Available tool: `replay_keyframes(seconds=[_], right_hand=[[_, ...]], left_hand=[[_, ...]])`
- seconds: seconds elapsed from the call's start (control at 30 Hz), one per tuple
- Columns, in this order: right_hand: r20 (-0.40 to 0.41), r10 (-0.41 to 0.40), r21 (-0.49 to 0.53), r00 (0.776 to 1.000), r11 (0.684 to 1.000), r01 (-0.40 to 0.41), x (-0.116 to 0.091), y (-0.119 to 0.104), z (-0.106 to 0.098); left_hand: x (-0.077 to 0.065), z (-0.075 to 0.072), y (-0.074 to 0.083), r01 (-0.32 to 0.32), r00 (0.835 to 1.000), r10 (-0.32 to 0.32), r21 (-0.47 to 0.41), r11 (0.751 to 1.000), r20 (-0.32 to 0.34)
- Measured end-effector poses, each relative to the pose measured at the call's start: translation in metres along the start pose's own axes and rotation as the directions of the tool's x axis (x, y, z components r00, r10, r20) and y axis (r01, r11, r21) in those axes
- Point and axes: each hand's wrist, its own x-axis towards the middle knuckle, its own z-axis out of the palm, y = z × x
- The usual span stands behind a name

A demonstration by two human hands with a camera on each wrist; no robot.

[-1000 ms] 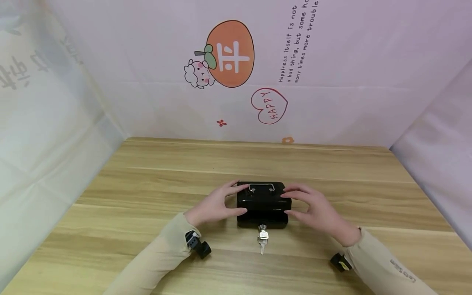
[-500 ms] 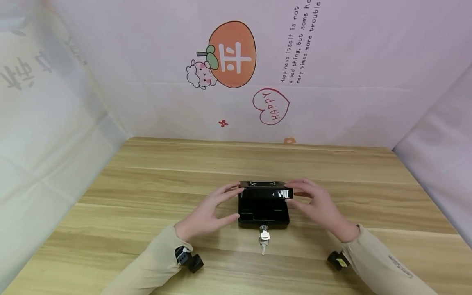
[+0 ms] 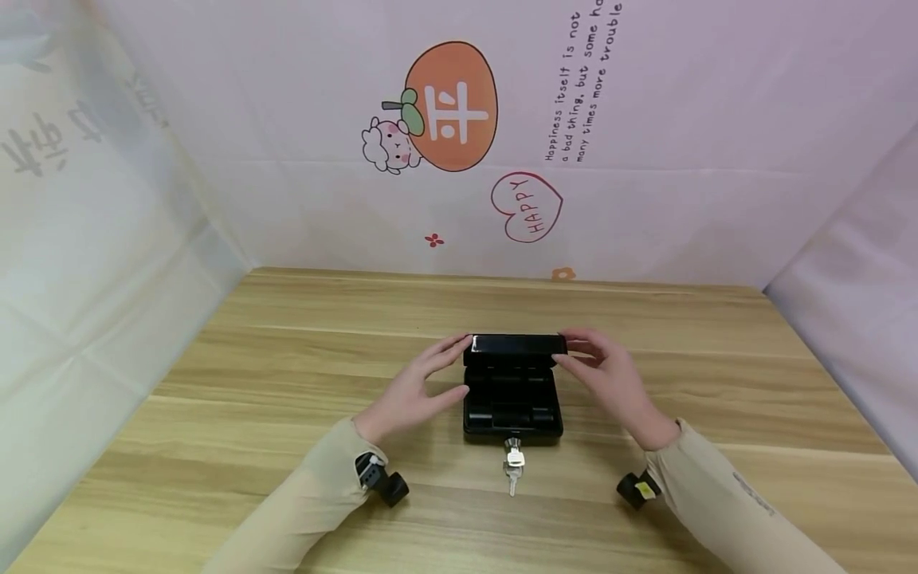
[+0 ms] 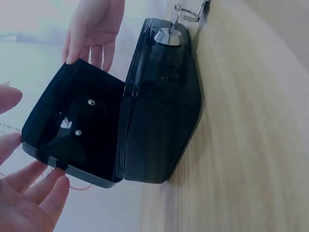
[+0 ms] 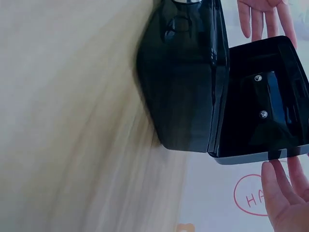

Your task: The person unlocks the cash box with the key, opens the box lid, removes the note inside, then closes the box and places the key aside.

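The cash box (image 3: 476,437) is sitting on the wooden table (image 3: 323,359), directly in front of the person, its lid (image 3: 519,349) standing raised between two hands. The left hand (image 3: 412,399) is staying widely spread, its fairly straight fingers touching the lid's left edge while the thumb is pointing at the box's side. The right hand (image 3: 610,383) is opening less widely, its fingertips and thumb resting against the lid's right edge without clenching.

The head view is showing a bunch of keys (image 3: 514,470) in full; the right wrist view is cutting it off. Both wrist views are revealing two rivets (image 4: 85,117) inside the lid, which the head view is not making out. The left wrist view is displaying the silver lock (image 4: 168,36) with a key sticking out.

The box's long axis is running left to right, its lock front facing the person.
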Motion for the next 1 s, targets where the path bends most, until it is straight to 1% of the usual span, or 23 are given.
replay_keyframes(seconds=[0.1, 0.3, 0.4, 0.5, 0.57, 0.7, 0.83, 1.0], right_hand=[[0.002, 0.035, 0.034, 0.999, 0.999, -0.035, 0.005, -0.001, -0.001], [0.016, 0.058, 0.057, 0.998, 0.997, -0.059, 0.010, 0.000, -0.002], [0.035, 0.064, 0.065, 0.997, 0.996, -0.066, 0.012, 0.002, -0.002], [0.064, 0.065, 0.063, 0.996, 0.996, -0.069, 0.015, 0.003, -0.001], [0.087, 0.066, 0.073, 0.994, 0.995, -0.073, 0.017, 0.003, -0.001], [0.121, 0.074, 0.095, 0.990, 0.992, -0.085, 0.019, 0.002, -0.001], [0.132, 0.086, 0.093, 0.987, 0.991, -0.099, 0.020, 0.001, 0.000], [0.130, 0.111, 0.080, 0.985, 0.989, -0.123, 0.021, 0.003, 0.000]], left_hand=[[0.004, 0.000, -0.001, 0.023, 1.000, -0.023, -0.039, 0.999, -0.001], [0.012, -0.002, -0.002, 0.092, 0.996, -0.090, -0.143, 0.985, 0.021], [0.016, -0.002, -0.002, 0.098, 0.995, -0.094, -0.184, 0.978, 0.032], [0.020, -0.003, -0.004, 0.088, 0.996, -0.084, -0.220, 0.971, 0.029], [0.023, -0.003, -0.005, 0.094, 0.996, -0.090, -0.241, 0.966, 0.027], [0.026, -0.003, -0.008, 0.123, 0.992, -0.118, -0.265, 0.956, 0.037], [0.027, -0.004, -0.009, 0.152, 0.988, -0.142, -0.276, 0.949, 0.055], [0.029, -0.004, -0.010, 0.156, 0.988, -0.144, -0.281, 0.947, 0.063]])
